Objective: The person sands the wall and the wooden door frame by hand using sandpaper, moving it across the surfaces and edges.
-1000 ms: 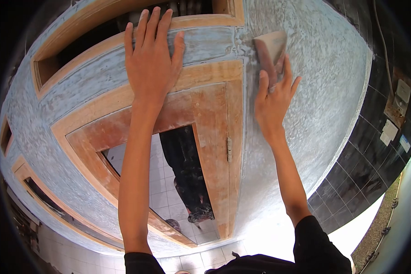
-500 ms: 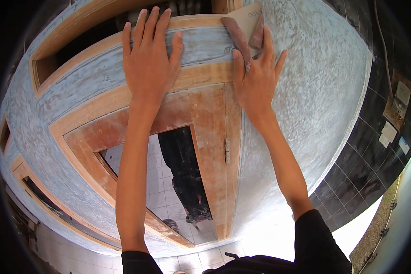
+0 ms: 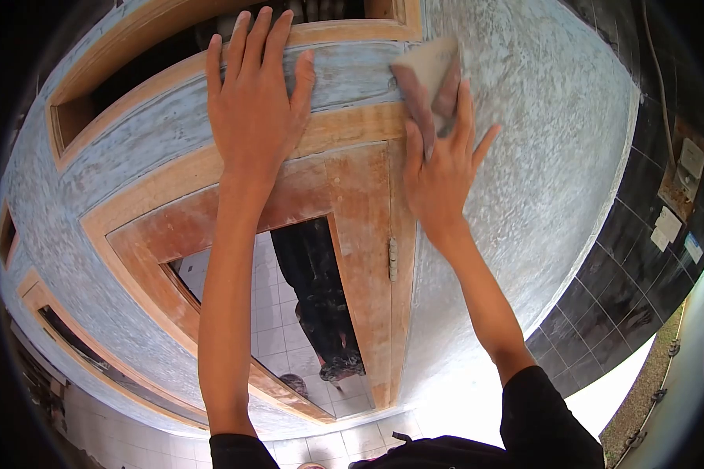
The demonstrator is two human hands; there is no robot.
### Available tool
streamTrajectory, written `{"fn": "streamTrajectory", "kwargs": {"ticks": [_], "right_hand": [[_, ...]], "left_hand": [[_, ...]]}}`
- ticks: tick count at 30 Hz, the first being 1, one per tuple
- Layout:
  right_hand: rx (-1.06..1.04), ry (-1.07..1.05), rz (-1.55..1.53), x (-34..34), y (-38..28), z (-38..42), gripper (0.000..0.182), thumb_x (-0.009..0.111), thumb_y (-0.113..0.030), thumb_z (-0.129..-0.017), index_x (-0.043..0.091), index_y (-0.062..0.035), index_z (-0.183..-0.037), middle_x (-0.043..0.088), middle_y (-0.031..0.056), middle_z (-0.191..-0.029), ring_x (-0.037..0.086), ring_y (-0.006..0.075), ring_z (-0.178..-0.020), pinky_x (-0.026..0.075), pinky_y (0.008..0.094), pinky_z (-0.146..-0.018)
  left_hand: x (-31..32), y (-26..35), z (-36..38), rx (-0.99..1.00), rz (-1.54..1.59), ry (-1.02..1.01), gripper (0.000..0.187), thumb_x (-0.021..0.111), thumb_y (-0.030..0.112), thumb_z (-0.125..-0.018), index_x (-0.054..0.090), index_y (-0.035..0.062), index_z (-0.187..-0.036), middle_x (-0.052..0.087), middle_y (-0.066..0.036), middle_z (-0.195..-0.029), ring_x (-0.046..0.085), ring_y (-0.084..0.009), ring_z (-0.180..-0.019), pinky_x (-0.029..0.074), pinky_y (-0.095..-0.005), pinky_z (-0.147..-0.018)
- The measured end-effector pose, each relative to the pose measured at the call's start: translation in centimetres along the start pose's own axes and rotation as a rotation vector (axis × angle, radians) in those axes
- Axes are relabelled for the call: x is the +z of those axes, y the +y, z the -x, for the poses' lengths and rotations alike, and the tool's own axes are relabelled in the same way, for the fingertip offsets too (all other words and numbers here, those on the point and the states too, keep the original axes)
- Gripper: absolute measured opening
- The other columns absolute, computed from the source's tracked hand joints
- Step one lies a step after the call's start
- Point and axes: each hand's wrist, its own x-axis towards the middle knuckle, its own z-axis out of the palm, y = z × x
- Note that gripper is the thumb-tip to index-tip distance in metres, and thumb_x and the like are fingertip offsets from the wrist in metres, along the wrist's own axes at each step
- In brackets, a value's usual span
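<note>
The left hand point(image 3: 254, 102) lies flat on the door point(image 3: 133, 156), fingers spread apart and pointing to 12 o'clock, palm on the blue painted rail; it holds nothing. The right hand point(image 3: 440, 168) is at 3 o'clock from the left one, near but not touching it; its fingers are closed on a sandpaper point(image 3: 429, 78) and press it on the door, where the blue rail meets the bare wood frame point(image 3: 360, 125). The sandpaper is folded and looks blurred; it sticks out above the fingers, toward 12 o'clock. Below the hands, at 6 o'clock, the frame goes around an opening point(image 3: 305, 297); in it I see white floor tiles and dark legs. A small hinge point(image 3: 393, 259) sits on the frame, at 6 o'clock from the right hand. At 3 o'clock from the door is a dark tiled wall point(image 3: 641, 258) with a socket point(image 3: 688, 160). Both arms end in black sleeves point(image 3: 547, 422) at the bottom.
</note>
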Motion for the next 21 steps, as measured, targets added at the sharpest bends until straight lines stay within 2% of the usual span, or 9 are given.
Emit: {"fn": "streamTrajectory", "kwargs": {"ticks": [2, 4, 8, 10, 11, 13, 17, 20, 21], "right_hand": [[-0.013, -0.026, 0.022, 0.3, 0.3, 0.3, 0.049, 0.054, -0.030, -0.103, 0.049, -0.0247, -0.151, 0.029, 0.0231, -0.162, 0.035, 0.0413, -0.146, 0.009, 0.0708, -0.118], [-0.013, 0.004, 0.015, 0.4, 0.2, -1.5, 0.037, 0.054, -0.029, -0.104, 0.064, -0.0106, -0.135, 0.030, 0.0223, -0.162, 0.032, 0.0377, -0.148, 0.005, 0.0682, -0.119], [-0.031, 0.053, -0.011, 1.2, 0.5, -4.2, 0.049, 0.057, -0.027, -0.102, 0.051, -0.0248, -0.150, 0.028, 0.0228, -0.163, 0.034, 0.0407, -0.147, 0.008, 0.0715, -0.117], [0.016, 0.025, -0.048, 0.6, 0.0, -2.5, 0.038, 0.054, -0.027, -0.105, 0.062, -0.0100, -0.137, 0.030, 0.0235, -0.162, 0.031, 0.0379, -0.149, 0.006, 0.0698, -0.118], [0.016, 0.030, -0.052, 0.4, 0.1, -1.1, 0.038, 0.054, -0.027, -0.105, 0.062, -0.0100, -0.137, 0.030, 0.0235, -0.162, 0.031, 0.0379, -0.149, 0.006, 0.0698, -0.118], [-0.015, -0.011, -0.005, -0.1, 0.6, 0.4, 0.044, 0.056, -0.029, -0.102, 0.056, -0.0219, -0.146, 0.029, 0.0226, -0.162, 0.035, 0.0412, -0.146, 0.007, 0.0715, -0.117], [-0.026, 0.040, -0.004, 1.3, 1.5, -3.5, 0.041, 0.055, -0.029, -0.103, 0.058, -0.0221, -0.144, 0.030, 0.0216, -0.162, 0.036, 0.0392, -0.146, 0.005, 0.0714, -0.118], [-0.066, 0.080, -0.031, 1.0, 2.0, -6.3, 0.043, 0.054, -0.030, -0.104, 0.057, -0.0153, -0.144, 0.033, 0.0211, -0.160, 0.038, 0.0375, -0.145, 0.006, 0.0695, -0.119], [0.006, 0.047, -0.179, 0.5, 2.5, -6.5, 0.046, 0.052, -0.031, -0.105, 0.053, -0.0081, -0.145, 0.036, 0.0207, -0.158, 0.037, 0.0384, -0.145, 0.007, 0.0661, -0.121]], "left_hand": [[0.1, 0.0, 0.0, -0.008, -0.048, -0.024, 0.045, 0.048, 0.041, -0.106, 0.057, 0.0199, -0.144, 0.055, -0.003, -0.149, 0.043, -0.0242, -0.144, 0.023, -0.0448, -0.124], [0.2, -0.1, -0.2, -0.003, -0.035, -0.012, 0.045, 0.047, 0.042, -0.106, 0.056, 0.0200, -0.144, 0.055, -0.003, -0.149, 0.043, -0.0239, -0.144, 0.023, -0.0448, -0.125], [0.0, 0.0, -0.1, 0.003, -0.016, -0.020, 0.045, 0.047, 0.041, -0.106, 0.055, 0.0198, -0.145, 0.055, -0.004, -0.149, 0.043, -0.0238, -0.144, 0.022, -0.0449, -0.125], [0.0, 0.0, -0.2, 0.005, -0.007, -0.013, 0.045, 0.047, 0.041, -0.106, 0.055, 0.0196, -0.145, 0.055, -0.004, -0.149, 0.043, -0.0238, -0.144, 0.022, -0.0450, -0.125], [0.0, 0.0, -0.2, 0.004, 0.000, -0.007, 0.045, 0.047, 0.040, -0.106, 0.056, 0.0194, -0.145, 0.055, -0.004, -0.149, 0.043, -0.0239, -0.144, 0.022, -0.0451, -0.124], [0.0, 0.0, -0.2, -0.002, -0.028, -0.011, 0.045, 0.047, 0.041, -0.106, 0.056, 0.0193, -0.144, 0.055, -0.004, -0.149, 0.043, -0.0243, -0.144, 0.022, -0.0451, -0.124], [0.1, 0.0, -0.2, 0.009, 0.005, 0.005, 0.045, 0.047, 0.041, -0.106, 0.056, 0.0193, -0.145, 0.055, -0.004, -0.149, 0.043, -0.0245, -0.144, 0.022, -0.0452, -0.125], [-0.1, 0.0, -0.3, 0.005, -0.010, -0.021, 0.046, 0.047, 0.041, -0.106, 0.055, 0.0193, -0.145, 0.055, -0.004, -0.149, 0.043, -0.0250, -0.144, 0.022, -0.0453, -0.125], [-0.1, 0.1, -0.2, 0.004, -0.009, -0.021, 0.046, 0.047, 0.041, -0.106, 0.055, 0.0193, -0.145, 0.055, -0.004, -0.149, 0.043, -0.0250, -0.144, 0.022, -0.0453, -0.125]]}}
